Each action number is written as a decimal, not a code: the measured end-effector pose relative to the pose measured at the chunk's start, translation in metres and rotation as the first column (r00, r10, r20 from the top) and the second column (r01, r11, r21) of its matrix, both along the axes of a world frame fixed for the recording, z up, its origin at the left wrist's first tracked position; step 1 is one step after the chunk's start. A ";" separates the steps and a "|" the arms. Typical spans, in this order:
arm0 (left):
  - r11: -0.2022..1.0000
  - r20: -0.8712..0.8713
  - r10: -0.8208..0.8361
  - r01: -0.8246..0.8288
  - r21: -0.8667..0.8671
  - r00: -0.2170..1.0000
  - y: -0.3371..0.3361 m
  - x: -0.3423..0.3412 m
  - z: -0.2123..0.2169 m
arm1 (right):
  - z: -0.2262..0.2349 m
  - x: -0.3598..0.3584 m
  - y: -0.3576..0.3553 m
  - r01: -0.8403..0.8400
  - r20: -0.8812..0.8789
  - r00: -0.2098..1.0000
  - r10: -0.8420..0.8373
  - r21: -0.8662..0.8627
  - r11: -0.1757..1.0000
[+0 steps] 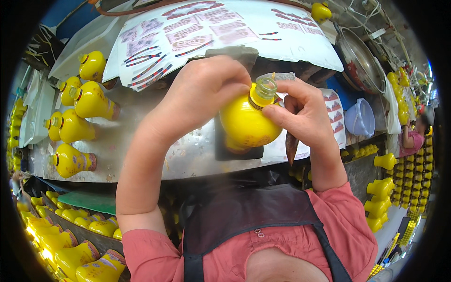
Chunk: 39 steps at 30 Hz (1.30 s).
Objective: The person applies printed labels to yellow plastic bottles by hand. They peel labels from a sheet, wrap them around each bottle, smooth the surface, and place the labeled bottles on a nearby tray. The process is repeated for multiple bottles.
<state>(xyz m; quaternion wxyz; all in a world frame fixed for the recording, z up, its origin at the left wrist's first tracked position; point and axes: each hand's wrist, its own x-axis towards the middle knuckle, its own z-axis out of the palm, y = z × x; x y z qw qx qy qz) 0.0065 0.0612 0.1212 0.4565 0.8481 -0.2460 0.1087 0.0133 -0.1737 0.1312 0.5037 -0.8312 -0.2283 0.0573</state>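
In front of me a round yellow bottle [246,123] with a clear glass mouth stands tilted on a dark block [235,152]. A thin dark patterned band [255,104] runs around its neck. My left hand [211,82] pinches at the far left of the neck; what its fingertips hold, if anything, is hidden. My right hand [305,110] has its thumb on the bottle's shoulder by the band and its index finger behind the glass mouth. Tucked in that palm is a brown pointed tool [291,149], tip down. Whitish gauze [284,76] shows behind the mouth.
A white sheet [263,49] with printed labels and striped strips [150,70] covers the table's far side. Several yellow bottles [75,160] lie at left; more fill racks [98,225] below. A metal basin [359,61] and pale blue bucket [360,117] are at right, with another person [411,141] beyond.
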 end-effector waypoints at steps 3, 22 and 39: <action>1.000 -0.003 0.017 -0.017 -0.010 1.000 -0.002 -0.002 -0.001 | -0.001 -0.001 0.000 -0.020 0.023 1.000 0.020 -0.013 1.000; 0.977 -0.131 0.201 -0.209 -0.048 0.971 -0.010 0.000 0.003 | -0.005 -0.002 -0.004 -0.015 0.044 0.999 0.016 -0.026 1.000; 0.910 -0.135 0.183 -0.220 -0.351 0.974 -0.021 -0.038 -0.027 | -0.004 -0.002 -0.002 0.013 -0.005 1.000 -0.013 0.036 0.999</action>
